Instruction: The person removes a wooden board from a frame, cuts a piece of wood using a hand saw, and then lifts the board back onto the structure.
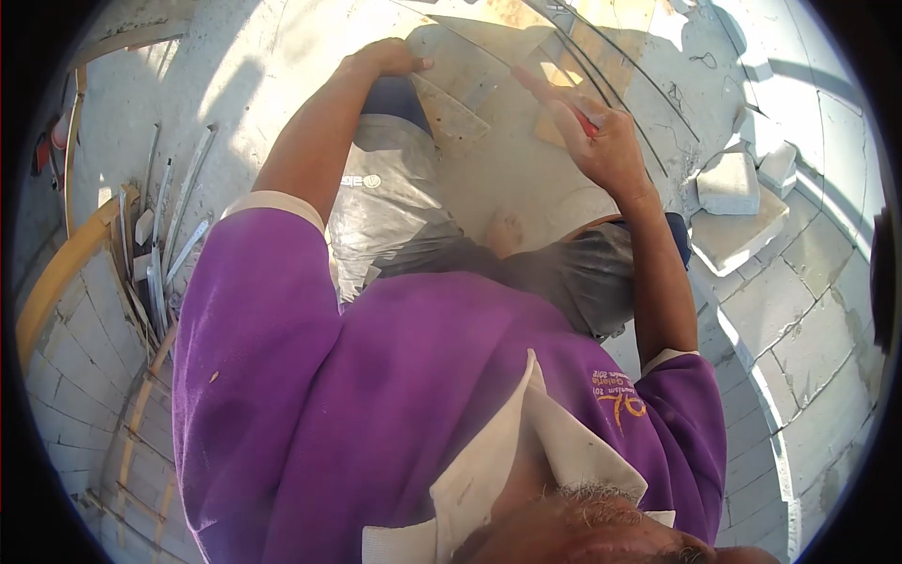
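My right hand (606, 141) is closed around a long red-handled tool (534, 85), which points up and to the left. Its working end is hard to make out against the bright floor. Above my left knee, my left hand (387, 58) has its fingers curled and its thumb sticking out to the right. What those fingers hold, if anything, is hidden. A thin flat board (453, 111) lies on the floor beside that knee. Another flat piece (498, 28) is close to the tool's far end.
Thin dark rods (648, 80) cross the floor beyond my right hand. White blocks (728, 183) are stacked at the right, by a block wall (780, 282). Metal strips (188, 179) stand at the left near a curved yellowish beam (66, 263). My bent legs (395, 188) flank the dusty floor.
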The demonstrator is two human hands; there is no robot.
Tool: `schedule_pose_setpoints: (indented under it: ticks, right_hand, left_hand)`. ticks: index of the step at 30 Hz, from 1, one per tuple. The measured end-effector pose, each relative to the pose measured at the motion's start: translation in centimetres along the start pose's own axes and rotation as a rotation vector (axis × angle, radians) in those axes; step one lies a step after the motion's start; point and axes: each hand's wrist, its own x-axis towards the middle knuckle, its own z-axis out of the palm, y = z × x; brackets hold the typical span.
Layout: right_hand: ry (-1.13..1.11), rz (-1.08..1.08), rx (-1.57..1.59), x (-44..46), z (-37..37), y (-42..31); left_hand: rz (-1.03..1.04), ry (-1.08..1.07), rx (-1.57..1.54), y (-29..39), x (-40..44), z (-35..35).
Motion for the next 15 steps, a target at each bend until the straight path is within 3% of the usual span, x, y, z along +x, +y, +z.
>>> schedule_pose_setpoints:
  ticks: [3, 6, 7, 9, 12, 14, 15]
  right_hand:
    - [0.011, 0.091, 0.114, -2.9, -3.1, -1.3]
    - [0.081, 0.045, 0.201, -4.2, -3.8, 0.8]
    - [0.046, 0.072, 0.098, -2.6, -1.3, 1.4]
    - [0.111, -0.088, -0.019, 0.5, 2.8, 1.8]
    - [-0.001, -0.049, 0.009, 0.1, 0.3, 0.7]
    - [0.023, 0.063, 0.091, -2.0, -3.2, -1.4]
    - [0.028, 0.092, 0.279, -3.6, -4.9, -1.1]
  left_hand:
    - [-0.157, -0.073, -0.118, -0.2, -0.1, -0.1]
    - [-0.094, -0.190, -0.041, 0.4, 0.6, -1.2]
    - [-0.078, -0.179, -0.025, 0.8, 1.0, -1.5]
    - [-0.125, -0.075, 0.089, 0.2, 0.9, -0.4]
    - [-0.008, -0.081, -0.009, -1.8, 2.2, 1.4]
    - [-0.112, -0.037, 0.021, -0.2, 0.2, -1.4]
    - [-0.166, -0.109, -0.032, 0.2, -0.2, -2.1]
